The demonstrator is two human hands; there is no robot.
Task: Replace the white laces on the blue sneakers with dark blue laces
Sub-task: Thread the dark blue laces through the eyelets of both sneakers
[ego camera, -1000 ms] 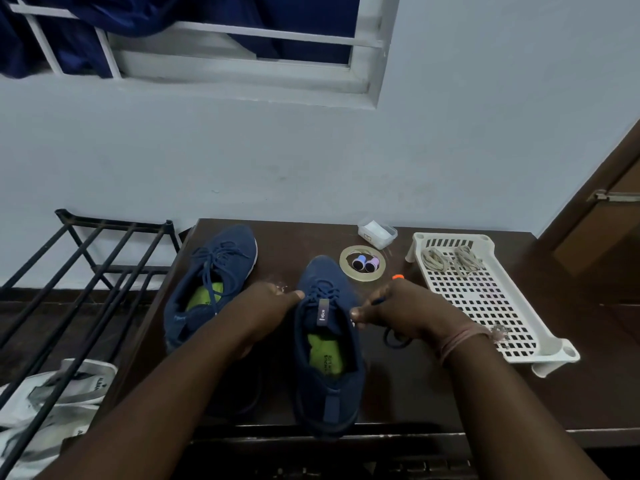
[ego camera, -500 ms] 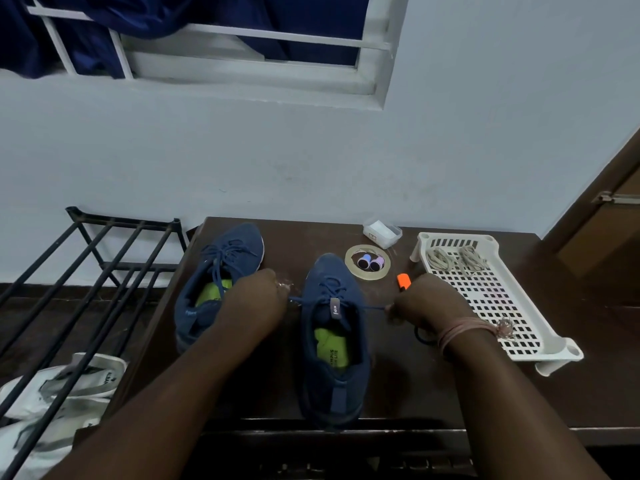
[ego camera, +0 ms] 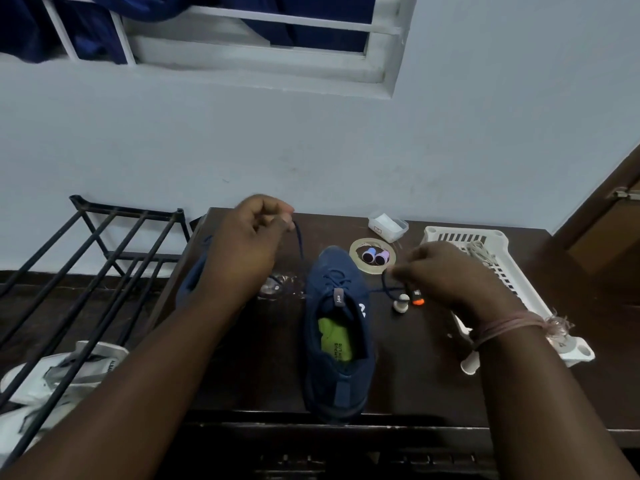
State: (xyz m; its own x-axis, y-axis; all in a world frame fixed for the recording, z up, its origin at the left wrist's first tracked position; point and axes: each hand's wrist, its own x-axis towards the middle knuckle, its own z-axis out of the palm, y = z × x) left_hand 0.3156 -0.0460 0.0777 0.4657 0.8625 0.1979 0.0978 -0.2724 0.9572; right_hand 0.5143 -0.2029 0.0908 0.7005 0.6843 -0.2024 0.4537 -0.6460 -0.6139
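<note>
A blue sneaker point(ego camera: 339, 341) with a green insole stands on the dark table point(ego camera: 415, 382), toe pointing away, laced with a dark blue lace point(ego camera: 300, 247). My left hand point(ego camera: 249, 244) is raised above the table's back left and pinches one end of that lace, which runs down to the shoe. My right hand point(ego camera: 440, 271) pinches the other end to the right of the shoe's tongue. A second blue sneaker point(ego camera: 190, 275) lies behind my left arm, mostly hidden. Pale laces point(ego camera: 479, 252) lie in the white tray.
A white perforated tray point(ego camera: 519, 292) sits at the table's right. A tape roll point(ego camera: 372, 259) with small spools inside, a clear box point(ego camera: 386, 225), an orange-tipped item point(ego camera: 417, 299) and a white cap point(ego camera: 401, 303) lie behind the shoe. A black metal rack point(ego camera: 86, 271) stands left, white shoes point(ego camera: 52, 379) beneath.
My left hand has risen up and away from the shoe, drawing its lace end taut. My right hand stayed low to the right, holding the other end.
</note>
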